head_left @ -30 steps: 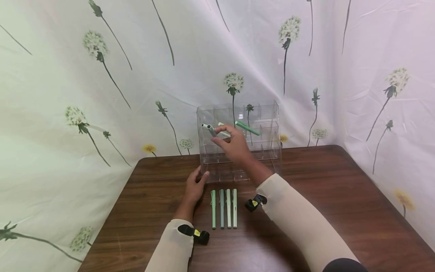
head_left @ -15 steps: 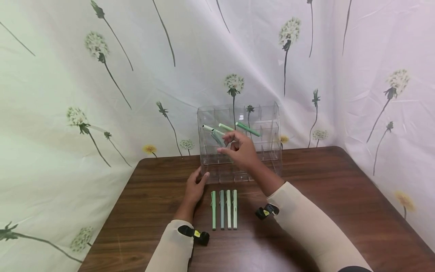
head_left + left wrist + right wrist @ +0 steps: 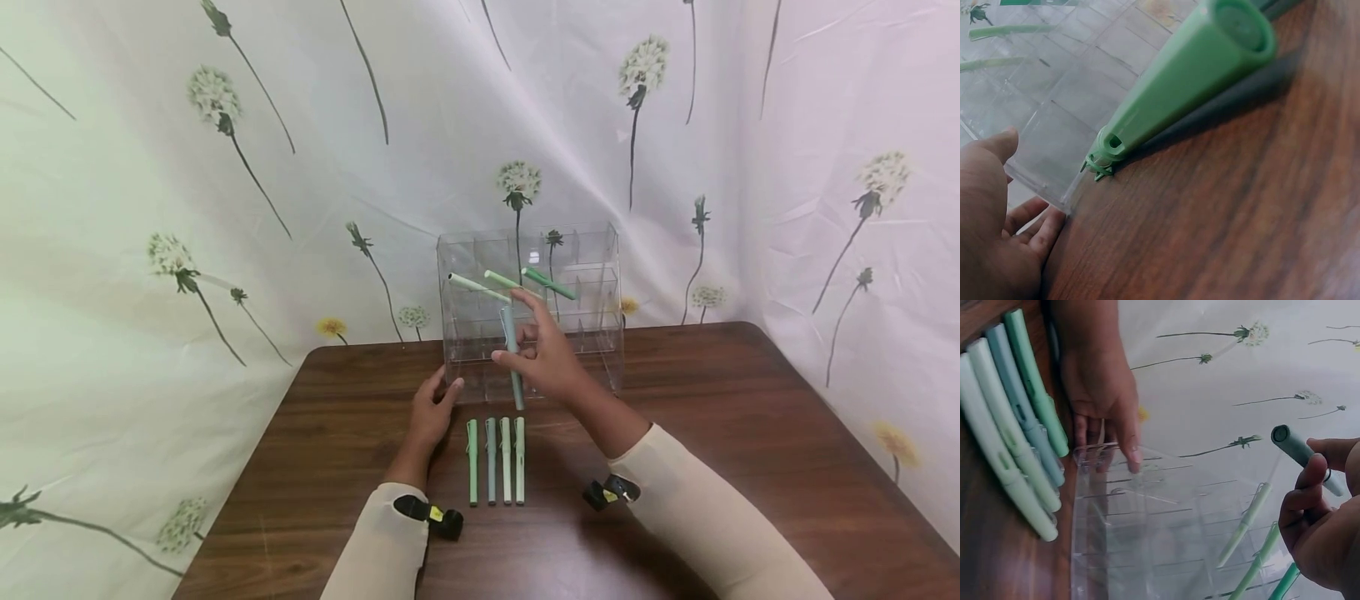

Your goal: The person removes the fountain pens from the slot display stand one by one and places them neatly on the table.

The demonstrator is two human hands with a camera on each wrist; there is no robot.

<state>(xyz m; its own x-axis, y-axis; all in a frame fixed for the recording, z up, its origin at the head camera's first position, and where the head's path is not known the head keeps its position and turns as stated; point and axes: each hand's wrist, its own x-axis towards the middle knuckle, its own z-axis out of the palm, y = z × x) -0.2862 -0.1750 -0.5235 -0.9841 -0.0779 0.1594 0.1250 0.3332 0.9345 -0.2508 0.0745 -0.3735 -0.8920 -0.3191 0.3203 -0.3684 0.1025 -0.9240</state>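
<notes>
Pulling back from the clear organizer [image 3: 528, 308], our right hand [image 3: 551, 358] now pinches a grey-green pen [image 3: 512, 354] upright. Our left hand [image 3: 429, 412], fingers relaxed, still steadies its corner, so another pen has left the compartments.

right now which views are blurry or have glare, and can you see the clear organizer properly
Head view: sharp, evenly lit; the clear organizer shows small glints and reads mostly by its edges. Left wrist view: the green pen is very close and soft, the organizer hazy. Right wrist view: dim, the organizer pale against the bright curtain.

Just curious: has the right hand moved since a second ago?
Yes. The right hand, holding a pen, came down and toward the person, away from the clear organizer's top.
</notes>
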